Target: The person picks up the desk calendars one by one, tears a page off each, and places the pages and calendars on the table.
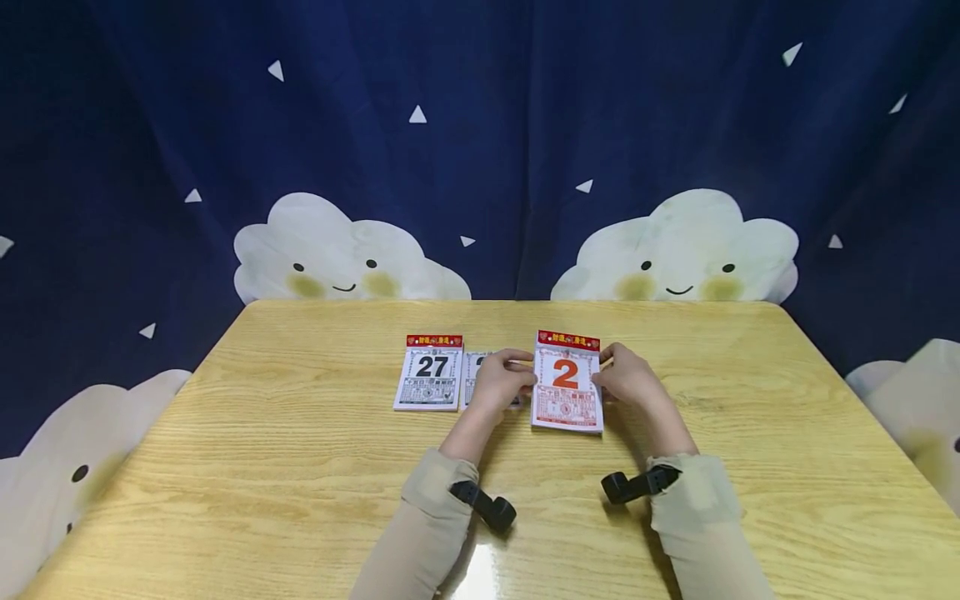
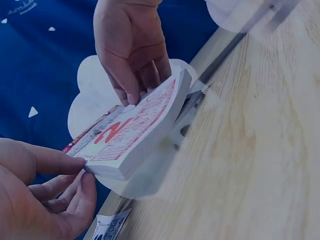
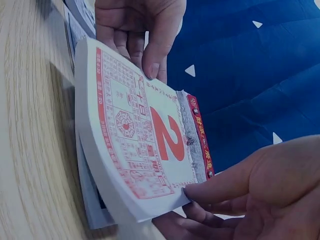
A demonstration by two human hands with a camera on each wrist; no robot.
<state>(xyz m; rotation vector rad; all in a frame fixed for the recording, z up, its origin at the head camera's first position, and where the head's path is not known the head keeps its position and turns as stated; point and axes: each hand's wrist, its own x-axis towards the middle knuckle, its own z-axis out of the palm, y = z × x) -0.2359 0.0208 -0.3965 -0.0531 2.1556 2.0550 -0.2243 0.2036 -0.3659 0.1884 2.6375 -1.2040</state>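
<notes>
A thick tear-off calendar point(image 1: 567, 402) with a red 2 and a red header strip is raised off the table, its face turned up toward me. My left hand point(image 1: 497, 385) pinches its left edge between thumb and fingers. On the opposite edge, my right hand point(image 1: 632, 379) grips it the same way. Beneath it, the right wrist view shows part of another pad point(image 3: 92, 200), mostly hidden. To the left lies a calendar point(image 1: 429, 392) with a black 27. Beside that one, a further calendar point(image 1: 469, 385) is largely covered by my left hand.
The light wooden table point(image 1: 300, 483) ends at a dark blue curtain point(image 1: 495, 125) printed with clouds and white triangles. Black wrist straps with small cameras sit on both sleeves. A bright reflection shows near the table's front.
</notes>
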